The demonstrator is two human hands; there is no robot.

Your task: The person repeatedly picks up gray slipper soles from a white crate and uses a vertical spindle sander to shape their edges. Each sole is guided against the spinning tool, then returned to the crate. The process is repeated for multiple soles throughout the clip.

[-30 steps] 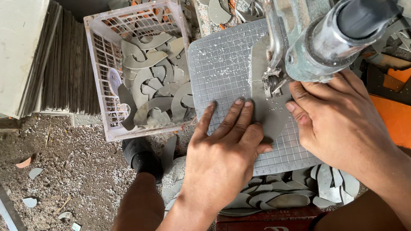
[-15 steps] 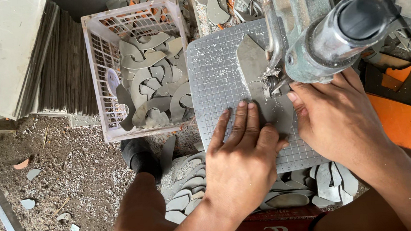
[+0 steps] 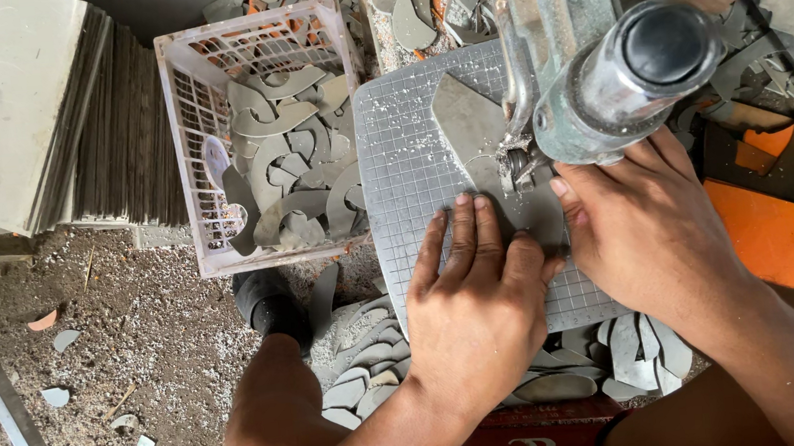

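Where hands press, gridded table point(image 3: 412, 173), gravel floor point(image 3: 135, 326)

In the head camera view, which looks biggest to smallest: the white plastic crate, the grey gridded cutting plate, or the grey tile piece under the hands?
1. White plastic crate and grey gridded cutting plate: alike, and hands hide part of the plate, so unranked.
2. Grey tile piece: clearly smallest.

Left hand point(image 3: 481, 292) and right hand point(image 3: 649, 218): bare, ungloved, no rings; forearms unsleeved; knees bare.
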